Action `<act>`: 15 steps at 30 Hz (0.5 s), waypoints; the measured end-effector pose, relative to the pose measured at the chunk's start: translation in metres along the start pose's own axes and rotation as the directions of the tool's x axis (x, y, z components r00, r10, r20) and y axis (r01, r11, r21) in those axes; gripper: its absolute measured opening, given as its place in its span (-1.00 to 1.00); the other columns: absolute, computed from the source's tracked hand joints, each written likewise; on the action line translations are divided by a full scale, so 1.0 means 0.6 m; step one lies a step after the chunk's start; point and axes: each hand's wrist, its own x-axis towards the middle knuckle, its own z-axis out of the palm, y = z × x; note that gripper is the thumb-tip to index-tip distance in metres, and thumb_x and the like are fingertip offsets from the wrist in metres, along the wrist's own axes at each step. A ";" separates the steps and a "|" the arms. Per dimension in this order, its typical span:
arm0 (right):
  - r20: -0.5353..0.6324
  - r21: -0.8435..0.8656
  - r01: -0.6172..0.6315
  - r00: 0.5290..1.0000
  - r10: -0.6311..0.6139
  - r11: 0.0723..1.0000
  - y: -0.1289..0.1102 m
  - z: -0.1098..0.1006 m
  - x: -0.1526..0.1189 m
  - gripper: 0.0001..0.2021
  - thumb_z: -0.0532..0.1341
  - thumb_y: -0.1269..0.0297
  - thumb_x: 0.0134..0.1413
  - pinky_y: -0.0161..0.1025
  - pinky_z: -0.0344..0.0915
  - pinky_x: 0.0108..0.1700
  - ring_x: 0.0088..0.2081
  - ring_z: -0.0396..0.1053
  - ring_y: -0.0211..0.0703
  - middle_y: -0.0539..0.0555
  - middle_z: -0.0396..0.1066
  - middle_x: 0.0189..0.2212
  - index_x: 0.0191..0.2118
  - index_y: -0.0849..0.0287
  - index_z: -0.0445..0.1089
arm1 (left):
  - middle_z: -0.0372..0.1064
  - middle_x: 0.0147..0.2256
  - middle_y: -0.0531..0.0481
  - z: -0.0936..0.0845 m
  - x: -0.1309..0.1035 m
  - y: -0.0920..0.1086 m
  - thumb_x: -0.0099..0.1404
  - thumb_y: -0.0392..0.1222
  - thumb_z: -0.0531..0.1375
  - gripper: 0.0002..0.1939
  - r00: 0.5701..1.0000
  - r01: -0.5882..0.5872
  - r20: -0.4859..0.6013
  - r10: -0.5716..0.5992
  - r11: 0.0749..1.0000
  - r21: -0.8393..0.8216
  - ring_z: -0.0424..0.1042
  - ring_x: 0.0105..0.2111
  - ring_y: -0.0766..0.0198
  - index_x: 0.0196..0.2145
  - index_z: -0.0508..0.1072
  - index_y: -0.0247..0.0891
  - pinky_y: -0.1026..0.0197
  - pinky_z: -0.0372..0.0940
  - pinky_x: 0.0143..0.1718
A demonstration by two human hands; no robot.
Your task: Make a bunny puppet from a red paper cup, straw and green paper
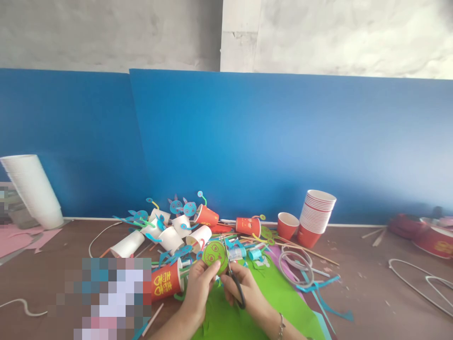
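Observation:
Pinched in my left hand [198, 288] is a round green paper face [214, 255] with drawn eyes and a mouth. My right hand [244, 288] grips a pair of scissors [239, 289] by dark handles. The blades point up along the right edge of the green face; whether they are apart is hard to make out. Under both hands lies a bright green paper sheet [279, 302]. Left of my left hand, a red paper cup [166, 281] with yellow lettering lies on its side.
White cups [171, 240] with blue paper animal faces lie heaped behind my hands. A stack of cups [316, 212] stands at right, a tall white stack [33, 191] leans at left. Rolls of tape [296, 269], blue strips [329, 302] and cords are scattered around. A blue panel [265, 141] borders the table.

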 end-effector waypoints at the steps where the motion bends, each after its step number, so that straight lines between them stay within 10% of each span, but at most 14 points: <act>1: 0.003 0.007 0.002 1.000 -0.002 1.000 0.001 0.000 0.000 -0.61 0.32 -0.03 -0.20 -0.43 0.00 -0.70 -0.75 0.09 -0.40 -0.16 0.18 -0.79 -0.48 0.19 0.23 | 0.09 -0.71 0.19 0.000 0.000 0.000 -0.09 0.05 0.36 -0.63 1.000 0.001 0.009 -0.001 1.000 0.003 0.07 -0.68 0.45 -0.53 0.39 -0.31 0.36 -0.05 -0.62; 15: -0.018 -0.011 0.001 1.000 -0.001 1.000 -0.007 0.001 0.000 -0.60 0.33 -0.03 -0.20 -0.44 -0.08 -0.72 -0.77 0.01 -0.44 -0.21 0.07 -0.81 -0.52 0.17 0.20 | 0.16 -0.68 0.17 -0.001 0.000 -0.004 -0.03 0.01 0.35 -0.66 1.000 -0.012 0.027 0.012 1.000 -0.007 0.14 -0.64 0.42 -0.42 0.47 -0.33 0.36 0.02 -0.57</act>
